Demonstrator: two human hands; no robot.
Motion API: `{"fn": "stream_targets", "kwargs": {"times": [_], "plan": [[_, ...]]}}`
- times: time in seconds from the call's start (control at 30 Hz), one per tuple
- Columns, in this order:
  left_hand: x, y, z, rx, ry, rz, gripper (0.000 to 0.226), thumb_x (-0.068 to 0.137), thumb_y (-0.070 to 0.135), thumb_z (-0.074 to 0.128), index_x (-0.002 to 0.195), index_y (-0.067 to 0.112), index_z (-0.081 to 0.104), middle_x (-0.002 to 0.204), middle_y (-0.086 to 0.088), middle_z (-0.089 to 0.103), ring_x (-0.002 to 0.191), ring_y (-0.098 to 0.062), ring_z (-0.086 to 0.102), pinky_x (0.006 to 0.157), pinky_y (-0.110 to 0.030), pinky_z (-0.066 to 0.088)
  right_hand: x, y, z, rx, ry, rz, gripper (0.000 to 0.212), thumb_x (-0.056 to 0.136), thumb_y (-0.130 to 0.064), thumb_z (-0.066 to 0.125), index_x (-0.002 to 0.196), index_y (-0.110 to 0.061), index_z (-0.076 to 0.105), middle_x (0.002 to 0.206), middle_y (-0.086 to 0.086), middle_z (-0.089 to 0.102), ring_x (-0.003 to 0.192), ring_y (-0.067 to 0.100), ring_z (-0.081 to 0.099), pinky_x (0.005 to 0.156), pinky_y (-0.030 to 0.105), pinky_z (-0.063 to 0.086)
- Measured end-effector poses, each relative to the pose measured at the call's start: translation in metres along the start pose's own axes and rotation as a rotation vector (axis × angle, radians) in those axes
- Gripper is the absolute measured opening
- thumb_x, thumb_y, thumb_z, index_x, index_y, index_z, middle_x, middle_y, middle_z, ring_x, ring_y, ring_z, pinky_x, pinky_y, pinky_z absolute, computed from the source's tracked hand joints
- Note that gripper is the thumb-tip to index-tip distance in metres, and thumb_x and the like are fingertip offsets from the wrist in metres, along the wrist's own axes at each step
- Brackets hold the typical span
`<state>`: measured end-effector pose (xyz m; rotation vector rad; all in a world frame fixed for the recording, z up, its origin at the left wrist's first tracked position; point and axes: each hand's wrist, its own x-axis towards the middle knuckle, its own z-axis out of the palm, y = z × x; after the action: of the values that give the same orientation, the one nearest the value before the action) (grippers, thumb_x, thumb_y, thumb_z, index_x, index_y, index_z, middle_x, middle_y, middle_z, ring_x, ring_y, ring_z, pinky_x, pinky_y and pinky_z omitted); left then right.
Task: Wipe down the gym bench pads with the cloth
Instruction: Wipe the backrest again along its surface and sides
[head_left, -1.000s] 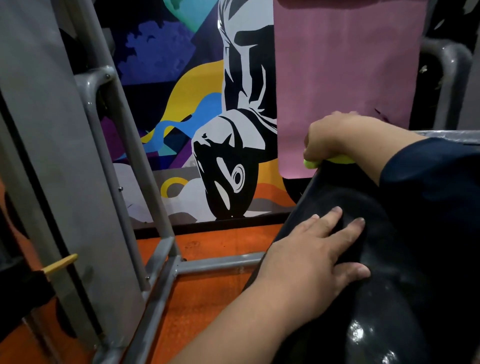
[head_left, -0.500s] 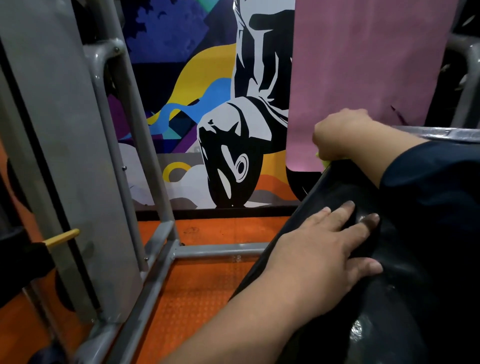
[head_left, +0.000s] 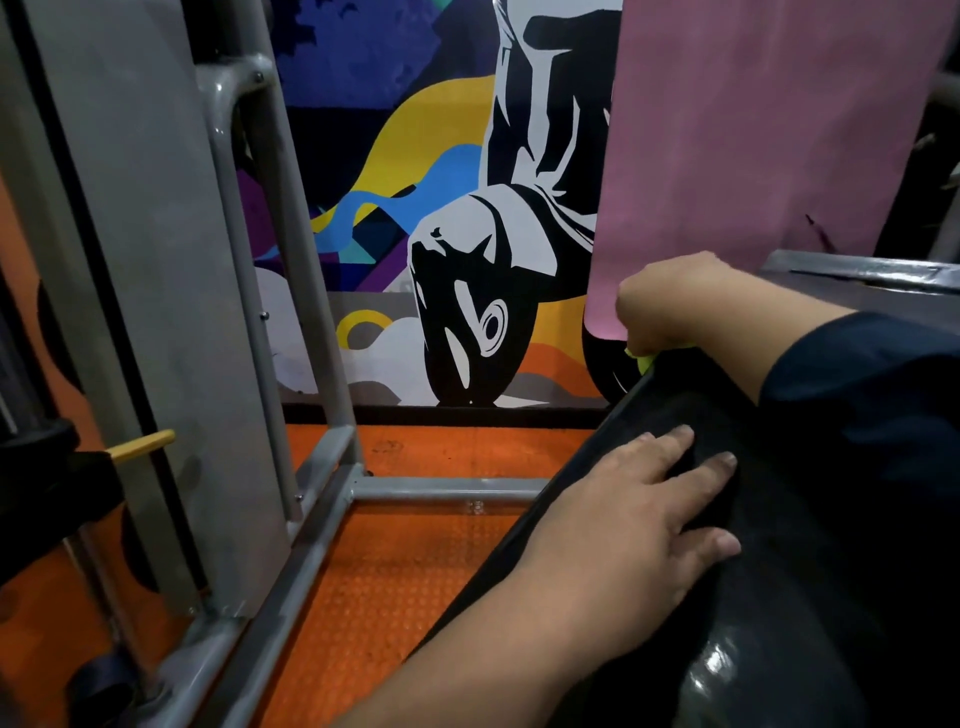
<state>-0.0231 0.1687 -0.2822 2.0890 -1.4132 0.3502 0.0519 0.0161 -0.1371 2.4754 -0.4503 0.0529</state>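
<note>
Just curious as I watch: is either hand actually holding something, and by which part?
The right hand grips a yellow-green cloth, bunched under its fingers at the bench pad edge. The left hand lies flat on the pad, holding nothing.

No readable text, label, brand or number appears anywhere; the painted wall mural (head_left: 457, 249) carries only shapes and a figure, no lettering.

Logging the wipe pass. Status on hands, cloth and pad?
Left hand flat on black pad, fingers straight. Right hand grips yellow-green cloth at pad's far edge. Nothing in the way on the pad.
</note>
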Motion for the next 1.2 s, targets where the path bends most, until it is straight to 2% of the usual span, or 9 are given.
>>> {"fn": "stream_targets", "kwargs": {"times": [0.17,0.33,0.47,0.63,0.73,0.87,1.0,1.1,1.2], "plan": [[-0.005,-0.002,-0.002,0.004,-0.012,-0.029,0.057,0.096,0.048,0.053,0.149,0.044,0.032,0.162,0.015,0.02,0.15,-0.011,0.012,0.117,-0.029,0.02,0.002,-0.003,0.002,0.044,-0.023,-0.075,0.024,0.091,-0.032,0.062,0.076,-0.015,0.054,0.083,0.003,0.058,0.071,0.022,0.057,0.077,0.04,0.056],[-0.009,-0.007,0.0,-0.003,-0.003,-0.052,0.057,0.096,0.049,0.052,0.149,0.045,0.032,0.162,0.016,0.02,0.15,-0.013,0.012,0.119,-0.041,0.027,0.001,-0.016,0.003,0.013,-0.046,-0.097,0.016,0.092,-0.03,0.061,0.093,-0.014,0.063,0.084,0.003,0.057,0.072,0.021,0.056,0.066,0.034,0.046],[-0.011,-0.007,0.0,0.003,-0.005,-0.04,0.056,0.096,0.049,0.053,0.148,0.044,0.032,0.161,0.015,0.021,0.15,-0.014,0.014,0.118,-0.041,0.028,0.001,-0.018,0.001,0.053,-0.061,-0.092,0.018,0.091,-0.03,0.061,0.089,-0.012,0.061,0.086,0.004,0.057,0.075,0.023,0.058,0.072,0.035,0.052],[-0.014,-0.011,0.002,-0.005,-0.009,-0.056,0.056,0.096,0.05,0.052,0.148,0.046,0.031,0.161,0.016,0.02,0.15,-0.012,0.013,0.119,-0.04,0.027,0.004,-0.027,0.008,0.081,-0.094,-0.159,0.024,0.091,-0.032,0.061,0.105,-0.013,0.069,0.097,0.005,0.064,0.082,0.023,0.061,0.073,0.034,0.052],[-0.013,-0.009,0.003,0.01,-0.001,-0.047,0.056,0.096,0.05,0.052,0.148,0.045,0.032,0.162,0.014,0.021,0.15,-0.014,0.014,0.118,-0.04,0.028,0.001,-0.028,0.009,0.084,-0.033,-0.153,0.02,0.089,-0.032,0.063,0.099,-0.015,0.067,0.09,0.003,0.063,0.079,0.023,0.062,0.069,0.034,0.052],[-0.017,-0.006,-0.001,0.002,-0.023,-0.074,0.056,0.097,0.049,0.051,0.149,0.047,0.031,0.162,0.018,0.019,0.15,-0.012,0.012,0.12,-0.034,0.023,-0.001,-0.032,0.01,0.127,-0.075,-0.253,0.025,0.09,-0.033,0.063,0.105,-0.015,0.071,0.099,0.006,0.066,0.086,0.025,0.061,0.064,0.03,0.042],[-0.019,-0.005,-0.004,0.037,-0.027,-0.079,0.057,0.097,0.049,0.05,0.15,0.047,0.028,0.162,0.018,0.017,0.15,-0.012,0.011,0.117,-0.026,0.015,-0.011,-0.041,0.011,0.087,0.01,-0.272,0.017,0.092,-0.033,0.06,0.087,-0.017,0.065,0.08,0.0,0.056,0.067,0.018,0.052,0.059,0.03,0.042],[-0.022,-0.004,-0.005,0.042,-0.041,-0.091,0.057,0.097,0.05,0.049,0.15,0.047,0.027,0.162,0.018,0.016,0.15,-0.012,0.01,0.114,-0.021,0.009,-0.015,-0.049,0.01,0.086,-0.057,-0.319,0.022,0.094,-0.03,0.056,0.103,-0.013,0.068,0.082,0.0,0.053,0.07,0.018,0.051,0.054,0.028,0.036],[-0.025,-0.006,-0.005,0.048,-0.034,-0.092,0.057,0.097,0.05,0.049,0.15,0.047,0.027,0.162,0.018,0.016,0.15,-0.012,0.01,0.111,-0.018,0.005,-0.019,-0.053,0.008,0.075,-0.036,-0.314,0.025,0.096,-0.034,0.056,0.106,-0.014,0.067,0.081,-0.001,0.053,0.071,0.019,0.052,0.054,0.029,0.036]]}}
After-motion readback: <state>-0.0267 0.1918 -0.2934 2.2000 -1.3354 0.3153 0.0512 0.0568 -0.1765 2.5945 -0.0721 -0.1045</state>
